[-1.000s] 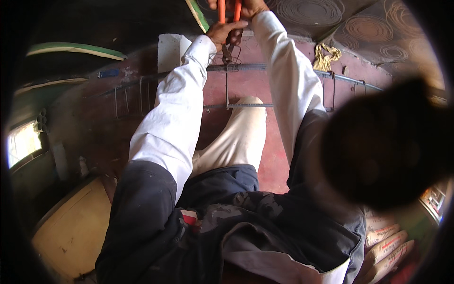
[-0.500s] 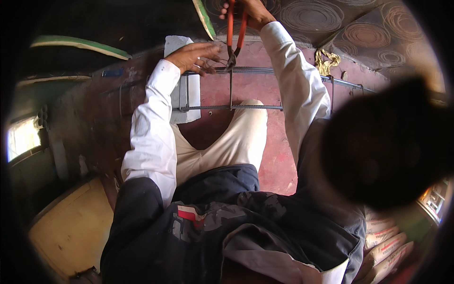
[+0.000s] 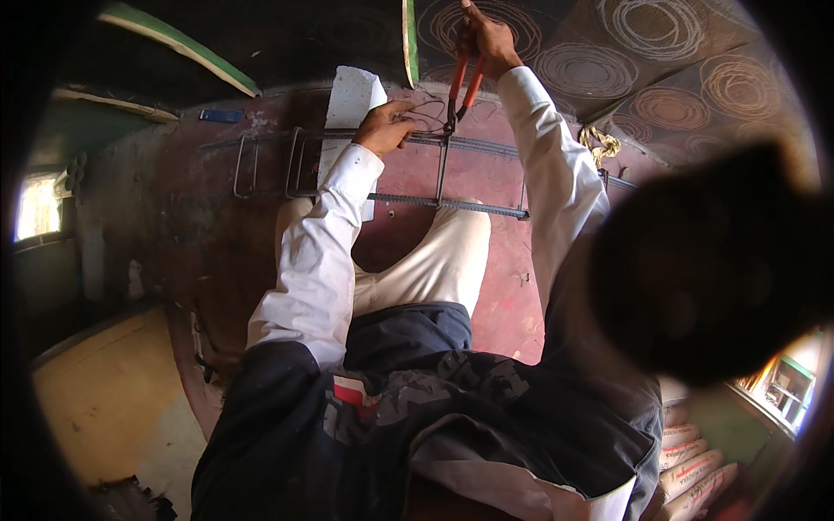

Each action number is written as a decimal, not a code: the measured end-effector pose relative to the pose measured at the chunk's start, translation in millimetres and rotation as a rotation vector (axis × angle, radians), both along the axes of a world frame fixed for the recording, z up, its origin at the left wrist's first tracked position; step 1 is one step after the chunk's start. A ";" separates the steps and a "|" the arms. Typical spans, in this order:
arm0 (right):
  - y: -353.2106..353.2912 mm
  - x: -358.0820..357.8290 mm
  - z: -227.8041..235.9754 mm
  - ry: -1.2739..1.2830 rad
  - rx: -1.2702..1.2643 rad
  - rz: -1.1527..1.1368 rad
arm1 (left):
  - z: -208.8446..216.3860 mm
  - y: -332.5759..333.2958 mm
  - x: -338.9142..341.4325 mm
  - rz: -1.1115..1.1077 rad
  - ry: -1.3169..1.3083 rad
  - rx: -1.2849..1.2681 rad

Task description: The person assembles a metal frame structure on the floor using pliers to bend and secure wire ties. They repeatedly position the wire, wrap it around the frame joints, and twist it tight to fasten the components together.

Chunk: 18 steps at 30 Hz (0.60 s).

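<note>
Blurry dark blob (image 3: 704,269) is blocking the right side, right hand (image 3: 486,35) gripping orange-handled pliers (image 3: 460,87), left hand (image 3: 387,128) pinching thin wire (image 3: 430,113) at the rebar cage (image 3: 452,204).

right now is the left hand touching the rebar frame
Touching. The head view shows the left hand resting on the top bar of the rebar frame, fingers curled over it by the thin wire, with no gap. The right hand holds orange-handled pliers.
</note>
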State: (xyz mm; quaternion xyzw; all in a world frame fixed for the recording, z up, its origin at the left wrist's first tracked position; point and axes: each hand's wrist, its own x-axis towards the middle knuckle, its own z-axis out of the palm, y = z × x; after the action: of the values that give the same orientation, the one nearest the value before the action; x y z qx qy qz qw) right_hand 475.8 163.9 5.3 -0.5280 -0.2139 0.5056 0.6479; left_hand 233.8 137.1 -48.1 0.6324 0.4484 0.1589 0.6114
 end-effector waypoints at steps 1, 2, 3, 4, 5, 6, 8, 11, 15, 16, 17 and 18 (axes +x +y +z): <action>0.4 -3.4 2.1 -0.041 0.030 -0.014 | -0.2 -0.2 -1.3 0.009 0.003 0.009; 0.1 -6.2 1.7 -0.080 0.060 -0.027 | -5.2 0.6 -3.0 0.035 -0.039 -0.001; -1.5 -9.7 5.9 -0.122 0.090 -0.039 | -12.0 2.6 -4.9 0.062 -0.085 -0.011; -7.7 -11.8 9.0 -0.089 0.111 -0.037 | -18.9 3.5 -7.5 0.087 -0.130 -0.021; -11.3 -7.1 9.0 -0.099 0.129 -0.058 | -21.0 5.6 -8.0 0.107 -0.161 -0.026; -21.2 -2.2 4.0 -0.105 0.141 -0.080 | -21.7 2.6 -11.1 0.125 -0.187 -0.037; -46.4 -14.3 18.2 -0.097 0.252 -0.177 | -21.7 -0.3 -22.4 0.172 -0.259 -0.038; -99.6 -10.7 37.2 -0.117 0.447 -0.348 | -8.6 -16.4 -49.7 0.194 -0.308 -0.057; -172.3 -42.6 44.2 -0.712 0.474 -0.609 | -12.3 -48.7 -107.3 0.239 -0.398 -0.159; -188.8 -67.1 53.4 -0.665 0.480 -0.485 | -12.5 -58.5 -124.6 0.227 -0.360 -0.193; -198.0 -48.5 17.0 -1.430 0.438 -0.509 | -9.9 -67.7 -136.2 0.201 -0.326 -0.221; -211.5 -74.8 25.3 -1.441 0.446 -0.330 | -5.5 -81.3 -147.8 0.238 -0.314 -0.272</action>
State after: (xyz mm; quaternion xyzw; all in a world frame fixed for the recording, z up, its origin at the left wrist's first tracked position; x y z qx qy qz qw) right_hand 401.0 -47.6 30.6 -0.6089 -0.5980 -0.1211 0.5069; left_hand 86.0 55.8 -53.6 0.4545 0.4365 0.2642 0.7301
